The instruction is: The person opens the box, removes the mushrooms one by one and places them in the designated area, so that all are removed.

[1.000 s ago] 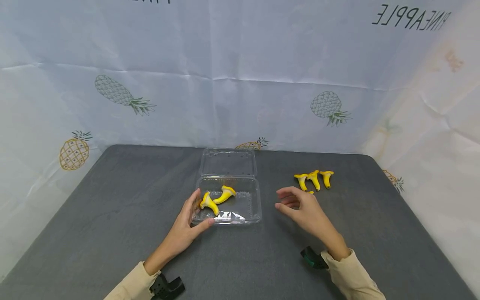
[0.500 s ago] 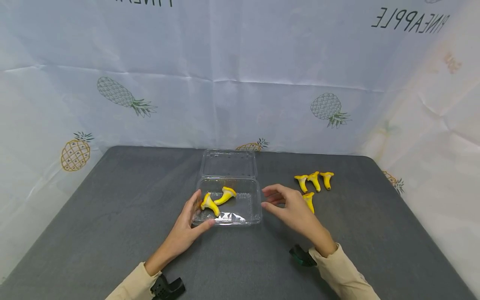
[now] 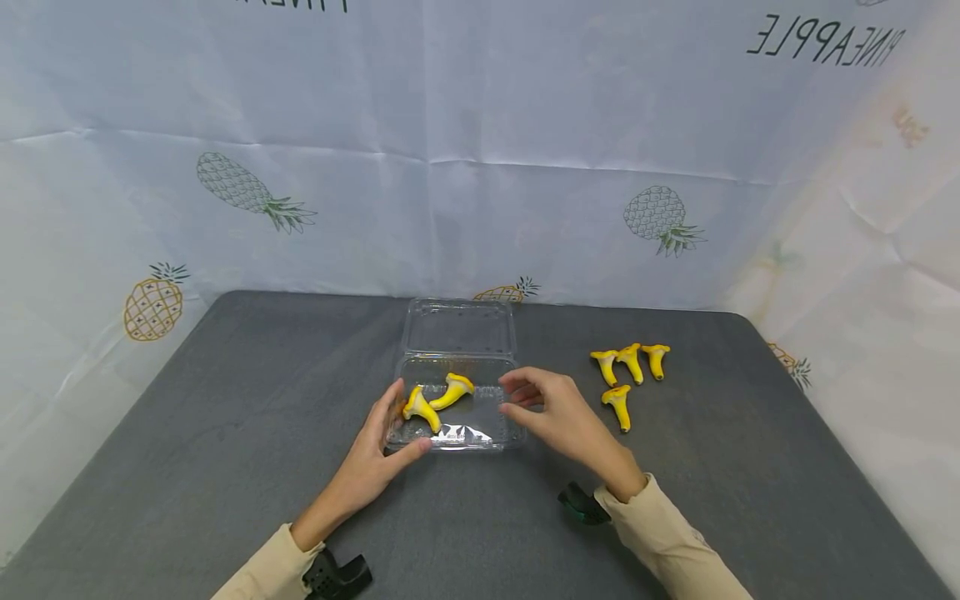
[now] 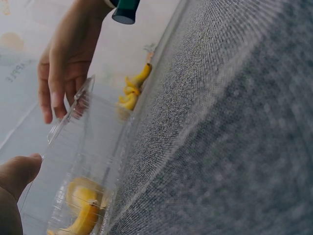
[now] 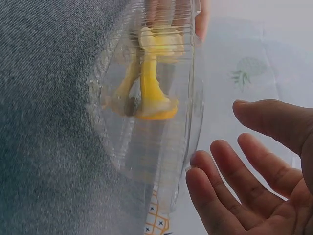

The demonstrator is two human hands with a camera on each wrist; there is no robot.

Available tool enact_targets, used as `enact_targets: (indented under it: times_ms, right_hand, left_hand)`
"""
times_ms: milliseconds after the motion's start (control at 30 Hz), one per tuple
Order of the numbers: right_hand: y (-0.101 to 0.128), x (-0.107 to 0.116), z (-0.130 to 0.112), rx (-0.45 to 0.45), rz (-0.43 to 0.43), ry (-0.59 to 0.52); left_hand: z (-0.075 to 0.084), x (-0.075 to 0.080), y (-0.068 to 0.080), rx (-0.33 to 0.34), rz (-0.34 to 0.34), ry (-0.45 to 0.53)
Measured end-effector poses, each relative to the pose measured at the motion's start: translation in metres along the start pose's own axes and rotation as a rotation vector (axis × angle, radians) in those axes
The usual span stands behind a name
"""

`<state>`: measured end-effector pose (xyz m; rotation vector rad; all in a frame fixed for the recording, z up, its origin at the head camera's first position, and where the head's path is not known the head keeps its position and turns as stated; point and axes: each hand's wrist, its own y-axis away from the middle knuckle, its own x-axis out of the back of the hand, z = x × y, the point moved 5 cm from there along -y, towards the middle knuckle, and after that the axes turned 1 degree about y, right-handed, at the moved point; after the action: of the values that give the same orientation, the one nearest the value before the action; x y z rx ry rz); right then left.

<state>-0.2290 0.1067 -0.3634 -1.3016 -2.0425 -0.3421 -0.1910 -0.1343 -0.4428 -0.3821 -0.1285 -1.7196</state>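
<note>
A clear plastic box [image 3: 456, 408] sits in the middle of the head picture, on a dark grey surface [image 3: 225, 433]. Its lid [image 3: 457, 327] is flipped open and lies flat behind it. Two yellow toy mushrooms [image 3: 435, 398] lie inside the box, toward its left side.

The left hand [image 3: 371, 462] is at the lower left of the box. Its fingers [image 3: 390, 404] are straight and rest along the left wall of the box, and the thumb lies against the front wall. The hand steadies the box but does not curl around it.

The right hand [image 3: 558, 417] is at the right side of the box. Its fingers [image 3: 517, 392] are loose and a little bent, and they hold nothing. In the right wrist picture the fingertips [image 5: 215, 166] are just beside the rim of the box [image 5: 161, 122]; it is hard to tell if they touch it. The mushrooms [image 5: 151, 73] show through the clear wall there.

Four more yellow mushrooms lie on the surface to the right of the box. Three of them [image 3: 632, 361] are in a row, and one [image 3: 618, 405] lies alone, closer to the right hand.

A white cloth with pineapple pictures [image 3: 255, 193] hangs behind the surface.
</note>
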Motion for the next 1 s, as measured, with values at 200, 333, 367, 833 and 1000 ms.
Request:
enact_targets:
  times_ms: [200, 333, 367, 833, 1000]
  right_hand:
    - [-0.010, -0.008, -0.003, 0.006, -0.023, 0.021]
    - [-0.016, -0.013, -0.004, 0.014, -0.041, 0.041]
    - [-0.018, -0.015, -0.004, 0.018, -0.047, 0.044]
    - [-0.039, -0.028, -0.004, 0.035, -0.075, 0.116]
    - [-0.046, -0.031, -0.002, 0.022, -0.083, 0.122]
  left_hand:
    - [0.000, 0.000, 0.000, 0.014, 0.004, 0.002]
    - [0.000, -0.001, 0.000, 0.021, 0.000, 0.018]
    - [0.000, -0.001, 0.001, 0.022, -0.001, 0.020]
    - [0.001, 0.000, 0.000, 0.022, 0.003, 0.007]
    - [0.001, 0.000, -0.001, 0.022, 0.003, 0.005]
